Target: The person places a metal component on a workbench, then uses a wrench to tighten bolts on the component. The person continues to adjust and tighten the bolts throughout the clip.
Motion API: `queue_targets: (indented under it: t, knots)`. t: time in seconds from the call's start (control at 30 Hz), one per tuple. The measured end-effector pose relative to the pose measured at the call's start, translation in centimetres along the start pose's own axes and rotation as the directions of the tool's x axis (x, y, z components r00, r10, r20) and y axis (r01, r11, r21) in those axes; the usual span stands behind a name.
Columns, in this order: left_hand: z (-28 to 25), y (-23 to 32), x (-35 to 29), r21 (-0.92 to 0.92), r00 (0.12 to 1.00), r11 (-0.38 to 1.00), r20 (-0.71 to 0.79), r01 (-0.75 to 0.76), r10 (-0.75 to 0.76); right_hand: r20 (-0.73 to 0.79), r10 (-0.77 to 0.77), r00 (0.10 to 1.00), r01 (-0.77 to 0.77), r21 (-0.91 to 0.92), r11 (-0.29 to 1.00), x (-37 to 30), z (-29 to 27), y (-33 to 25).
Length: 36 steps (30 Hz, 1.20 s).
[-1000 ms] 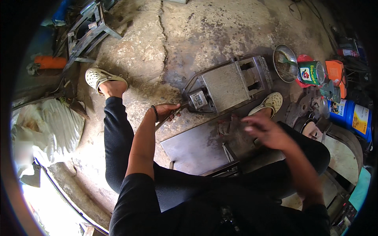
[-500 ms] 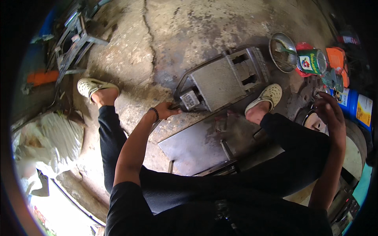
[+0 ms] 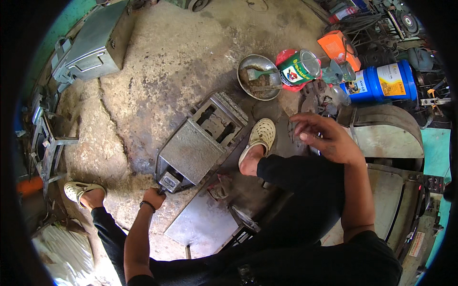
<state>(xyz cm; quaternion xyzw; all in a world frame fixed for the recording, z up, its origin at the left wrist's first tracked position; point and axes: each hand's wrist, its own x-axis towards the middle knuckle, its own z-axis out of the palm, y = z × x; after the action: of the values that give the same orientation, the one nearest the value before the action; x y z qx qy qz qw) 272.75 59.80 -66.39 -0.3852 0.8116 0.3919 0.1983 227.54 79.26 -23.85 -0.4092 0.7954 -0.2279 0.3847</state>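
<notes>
A heavy grey metal machine part (image 3: 193, 150) lies slantwise on the floor in front of me, with a flat rough top and two dark slots at its far end. My left hand (image 3: 154, 197) is closed round a short dark handle (image 3: 162, 190) at its near end. Raised above my right knee, my right hand (image 3: 331, 138) has its fingers loosely bent and apart, with nothing seen in it. Beside the machine part, nearer to me, lies a flat metal sheet (image 3: 202, 224).
Past my right foot stand a metal bowl (image 3: 244, 78) with a green-handled brush, a green paint can (image 3: 298, 71), an orange box (image 3: 334, 50) and blue buckets (image 3: 406, 82). A metal chest (image 3: 93, 52) and a metal stand (image 3: 49, 143) are at left.
The view has swung to the right, so the machine part appears lower and further left. My left hand stays on the handle. My right hand shows nearer the middle, fingers turned leftward.
</notes>
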Motion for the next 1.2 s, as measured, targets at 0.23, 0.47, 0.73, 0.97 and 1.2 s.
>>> queue_targets:
  t: [0.23, 0.47, 0.73, 0.97, 1.2]
  knots:
    - [2.7, 4.2, -2.0, 0.148, 0.841, 0.943, -0.508, 0.298, -0.186, -0.107, -0.123, 0.987, 0.112, -0.104, 0.988, -0.8, 0.3, -0.5]
    - [-0.2, 1.7, -1.4, -0.115, 0.991, 0.987, -0.067, 0.109, -0.117, -0.03, -0.1, 0.994, 0.099, -0.047, 0.994, -1.6, 0.4, -0.5]
    - [-4.6, -0.5, 0.1, -0.194, 0.89, 0.981, 0.447, 0.002, 0.086, 0.01, -0.012, 1.0, 0.013, -0.122, 0.992, -0.7, 0.5, -1.0]
    - [-1.8, -3.5, 2.3, 0.023, 0.877, 0.985, 0.46, -0.169, 0.14, 0.028, -0.089, 0.996, 0.093, -0.197, 0.976, -0.1, 0.8, -0.5]
    - [0.9, -7.3, 5.0, -0.25, 0.811, 0.968, 0.572, 0.03, 0.123, 0.124, -0.037, 0.992, 0.067, -0.242, 0.968, 0.4, 0.1, 0.2]
